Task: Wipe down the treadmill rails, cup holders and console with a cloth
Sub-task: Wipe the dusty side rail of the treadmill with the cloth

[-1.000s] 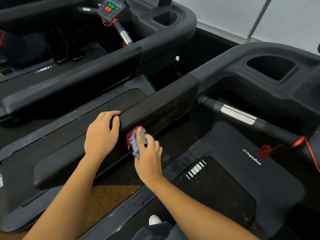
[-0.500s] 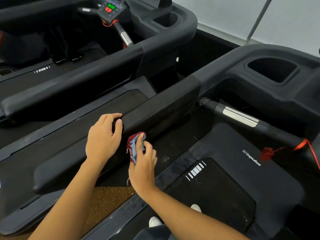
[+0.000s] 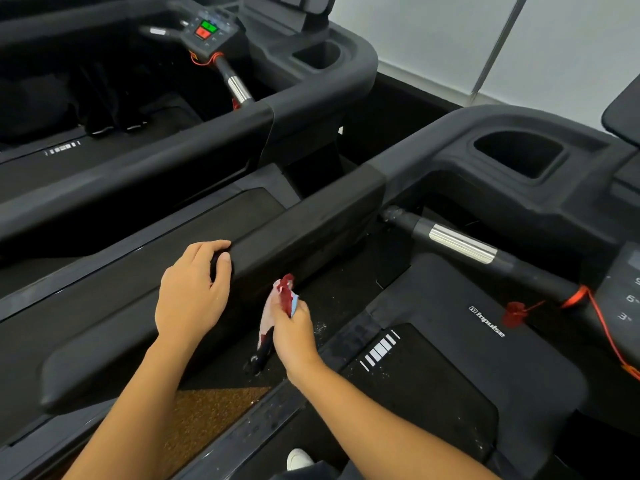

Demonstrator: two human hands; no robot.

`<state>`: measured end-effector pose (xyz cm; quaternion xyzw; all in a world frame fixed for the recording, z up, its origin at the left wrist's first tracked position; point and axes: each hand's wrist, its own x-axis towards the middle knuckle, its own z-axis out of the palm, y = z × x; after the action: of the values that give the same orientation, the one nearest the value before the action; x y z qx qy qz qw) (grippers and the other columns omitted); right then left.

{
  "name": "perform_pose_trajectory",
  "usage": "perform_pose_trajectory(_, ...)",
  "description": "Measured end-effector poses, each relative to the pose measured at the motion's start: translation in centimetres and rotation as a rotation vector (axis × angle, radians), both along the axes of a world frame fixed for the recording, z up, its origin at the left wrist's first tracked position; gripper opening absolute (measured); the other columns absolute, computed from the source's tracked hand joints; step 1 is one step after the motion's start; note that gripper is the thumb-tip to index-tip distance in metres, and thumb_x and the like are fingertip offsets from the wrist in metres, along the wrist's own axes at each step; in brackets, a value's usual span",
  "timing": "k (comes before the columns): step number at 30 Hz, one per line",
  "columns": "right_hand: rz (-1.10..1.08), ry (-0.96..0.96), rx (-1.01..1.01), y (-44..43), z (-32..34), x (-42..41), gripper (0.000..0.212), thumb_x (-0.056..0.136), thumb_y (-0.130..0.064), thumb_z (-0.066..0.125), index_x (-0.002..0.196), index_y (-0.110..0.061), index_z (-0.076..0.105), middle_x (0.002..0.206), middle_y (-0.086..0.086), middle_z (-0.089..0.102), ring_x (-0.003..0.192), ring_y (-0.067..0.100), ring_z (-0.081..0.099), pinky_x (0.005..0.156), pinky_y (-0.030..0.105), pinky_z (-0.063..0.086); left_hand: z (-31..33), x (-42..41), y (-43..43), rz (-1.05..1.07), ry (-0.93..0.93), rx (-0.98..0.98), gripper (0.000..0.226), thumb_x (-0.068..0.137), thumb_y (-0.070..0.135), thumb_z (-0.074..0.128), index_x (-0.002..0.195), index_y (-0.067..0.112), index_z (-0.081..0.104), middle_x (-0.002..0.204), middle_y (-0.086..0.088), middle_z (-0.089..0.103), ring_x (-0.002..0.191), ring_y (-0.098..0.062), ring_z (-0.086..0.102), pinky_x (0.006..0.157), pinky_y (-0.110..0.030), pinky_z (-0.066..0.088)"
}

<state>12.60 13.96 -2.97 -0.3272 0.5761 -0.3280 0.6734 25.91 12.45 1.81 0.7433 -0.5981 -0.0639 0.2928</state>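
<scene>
A black padded side rail (image 3: 311,223) of the near treadmill runs from lower left toward the console at upper right. My left hand (image 3: 192,292) grips the top of this rail, fingers curled over its far edge. My right hand (image 3: 294,332) holds a red, blue and pale cloth (image 3: 282,299) against the rail's inner face, low down, with part of the cloth hanging below the hand. A deep cup holder (image 3: 519,152) sits in the console moulding at the right. A console panel (image 3: 627,289) shows partly at the right edge.
A pulse-grip handlebar (image 3: 460,244) with a red safety cord (image 3: 568,299) crosses the right side. The belt and motor cover (image 3: 485,323) lie below. A second treadmill with its rail (image 3: 145,168), cup holder (image 3: 317,53) and button panel (image 3: 206,29) stands at the left. My white shoe (image 3: 298,459) shows at the bottom.
My right hand has slid down and toward me along the rail's inner face, and the cloth now trails below it. My left hand keeps its grip on the rail.
</scene>
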Motion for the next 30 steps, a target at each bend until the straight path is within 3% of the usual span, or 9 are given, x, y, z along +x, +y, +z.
perform_pose_trajectory(5, -0.389, 0.073, -0.19, -3.9, 0.4, -3.5, 0.046, 0.096, -0.035, 0.046, 0.137, -0.017, 0.038, 0.127, 0.004, 0.044, 0.105, 0.014, 0.053, 0.084, 0.025, 0.044, 0.1, -0.2, 0.1, -0.004, -0.003, -0.013, 0.028, 0.096, 0.025, 0.044, 0.119, 0.017, 0.057, 0.12, -0.004, 0.058, 0.067, -0.007, 0.047, 0.082, -0.037, 0.043)
perform_pose_trajectory(9, -0.599, 0.113, -0.295, -10.4, 2.0, -5.9, 0.048, 0.098, -0.036, 0.042, 0.143, -0.022, 0.033, 0.14, 0.0, 0.035, 0.121, 0.018, 0.045, 0.072, 0.011, 0.047, 0.1, -0.2, 0.0, -0.005, -0.007, -0.013, 0.028, 0.095, 0.025, 0.045, 0.119, 0.016, 0.058, 0.119, -0.005, 0.059, 0.064, -0.005, 0.046, 0.075, -0.032, 0.04)
perform_pose_trajectory(11, -0.637, 0.111, -0.293, -12.9, 2.3, -6.4, 0.048, 0.098, -0.039, 0.038, 0.144, -0.026, 0.032, 0.144, 0.0, 0.034, 0.121, 0.021, 0.048, 0.069, 0.016, 0.053, 0.1, -0.2, 0.0, -0.009, -0.014, -0.01, 0.028, 0.095, 0.026, 0.046, 0.119, 0.016, 0.058, 0.119, -0.005, 0.059, 0.062, -0.003, 0.045, 0.074, -0.032, 0.041)
perform_pose_trajectory(13, -0.6, 0.104, -0.269, -13.8, 2.1, -6.2, 0.049, 0.098, -0.039, 0.036, 0.145, -0.026, 0.03, 0.145, 0.006, 0.036, 0.121, 0.024, 0.049, 0.091, 0.036, 0.052, 0.1, -0.2, 0.0, -0.01, -0.024, -0.007, 0.029, 0.095, 0.026, 0.046, 0.119, 0.016, 0.057, 0.118, -0.005, 0.059, 0.063, -0.004, 0.046, 0.071, -0.031, 0.041)
perform_pose_trajectory(15, -0.556, 0.097, -0.255, -13.4, 1.9, -5.8, 0.05, 0.099, -0.033, 0.036, 0.147, -0.026, 0.025, 0.145, 0.007, 0.037, 0.126, 0.025, 0.046, 0.102, 0.04, 0.044, 0.0, -0.2, -0.1, -0.009, -0.034, -0.002, 0.029, 0.094, 0.027, 0.047, 0.119, 0.015, 0.057, 0.117, -0.006, 0.059, 0.066, -0.008, 0.048, 0.07, -0.031, 0.041)
perform_pose_trajectory(22, -0.37, 0.129, -0.242, -7.8, 1.6, -2.2, 0.055, 0.099, -0.016, 0.037, 0.15, -0.02, 0.017, 0.154, 0.006, 0.024, 0.136, 0.022, 0.034, 0.111, 0.034, 0.033, 0.1, -0.5, -0.3, -0.006, -0.051, 0.007, 0.031, 0.093, 0.028, 0.049, 0.12, 0.014, 0.056, 0.116, -0.008, 0.058, 0.07, -0.013, 0.052, 0.073, -0.037, 0.047)
perform_pose_trajectory(26, -0.144, 0.17, -0.267, -4.5, 1.9, -1.0, 0.065, 0.097, -0.007, 0.041, 0.15, -0.019, 0.004, 0.158, -0.001, 0.007, 0.138, 0.018, 0.029, 0.095, 0.003, 0.029, 0.2, -0.8, -0.3, 0.003, -0.056, 0.029, 0.032, 0.093, 0.028, 0.049, 0.12, 0.013, 0.056, 0.118, -0.01, 0.058, 0.069, -0.014, 0.051, 0.07, -0.035, 0.044)
perform_pose_trajectory(27, -0.08, 0.173, -0.271, -3.8, 1.9, -0.8, 0.067, 0.097, -0.007, 0.041, 0.149, -0.021, 0.001, 0.158, -0.003, 0.003, 0.138, 0.017, 0.029, 0.092, 0.001, 0.028, 0.2, -0.8, -0.3, 0.006, -0.056, 0.037, 0.032, 0.093, 0.028, 0.05, 0.121, 0.013, 0.056, 0.118, -0.011, 0.057, 0.07, -0.014, 0.05, 0.069, -0.035, 0.043)
perform_pose_trajectory(30, 0.1, 0.197, -0.289, -1.9, 2.2, -0.7, 0.069, 0.098, -0.014, 0.043, 0.148, -0.025, -0.003, 0.158, -0.009, -0.004, 0.14, 0.012, 0.022, 0.101, 0.009, 0.023, 0.2, -1.0, -0.3, 0.011, -0.052, 0.042, 0.033, 0.093, 0.026, 0.05, 0.122, 0.012, 0.055, 0.119, -0.013, 0.057, 0.076, -0.013, 0.048, 0.068, -0.033, 0.04)
